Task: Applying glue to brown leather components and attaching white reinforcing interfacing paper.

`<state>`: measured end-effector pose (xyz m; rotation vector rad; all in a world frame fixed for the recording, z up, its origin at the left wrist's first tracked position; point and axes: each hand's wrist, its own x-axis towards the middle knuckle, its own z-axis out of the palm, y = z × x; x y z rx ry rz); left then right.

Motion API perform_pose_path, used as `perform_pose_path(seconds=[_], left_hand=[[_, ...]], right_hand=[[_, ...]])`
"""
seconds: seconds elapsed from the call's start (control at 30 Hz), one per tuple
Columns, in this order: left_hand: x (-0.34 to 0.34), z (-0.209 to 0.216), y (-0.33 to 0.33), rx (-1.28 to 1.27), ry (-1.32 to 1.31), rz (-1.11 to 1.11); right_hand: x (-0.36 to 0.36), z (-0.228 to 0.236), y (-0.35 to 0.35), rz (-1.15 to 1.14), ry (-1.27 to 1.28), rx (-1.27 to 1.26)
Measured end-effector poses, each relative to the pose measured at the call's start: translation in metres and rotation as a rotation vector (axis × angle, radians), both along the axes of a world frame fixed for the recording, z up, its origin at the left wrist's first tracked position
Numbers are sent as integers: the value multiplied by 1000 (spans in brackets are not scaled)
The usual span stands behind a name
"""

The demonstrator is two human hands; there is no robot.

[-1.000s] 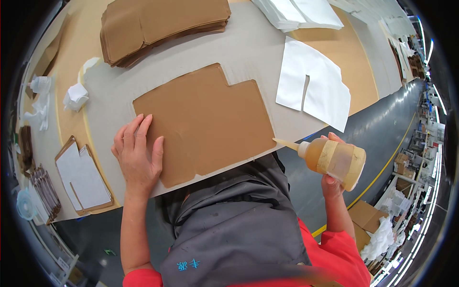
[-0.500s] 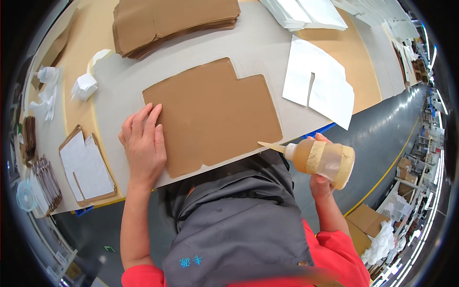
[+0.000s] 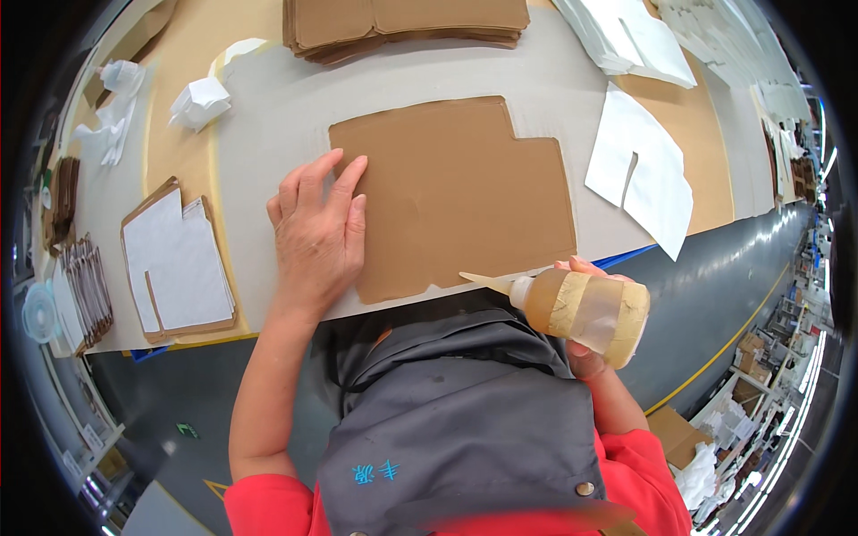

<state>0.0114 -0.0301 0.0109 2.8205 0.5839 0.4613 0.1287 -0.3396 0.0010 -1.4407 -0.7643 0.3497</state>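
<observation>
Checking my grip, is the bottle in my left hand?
No, your right hand holds the bottle; your left hand touches the brown sheet.

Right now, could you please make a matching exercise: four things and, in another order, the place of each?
Things
1. Amber bottle
2. Left fingers
3. Lone white slotted sheet
4. Brown stack

Places
A. Beyond the brown panel
B. At the brown panel's left edge
C. In the right fingers
D. Lying right of the brown panel

Pairs: 1-C; 2-B; 3-D; 4-A

Brown panel; bottle in right fingers
</observation>
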Motion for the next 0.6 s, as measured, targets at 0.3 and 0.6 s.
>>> perform_pose_path(seconds=[0.3, 0.6], left_hand=[[-10, -1, 5, -69, -155, -28], [-7, -1, 5, -123, -192, -45]], right_hand=[[14, 51, 59, -183, 672, 179], [41, 19, 87, 12, -138, -107]])
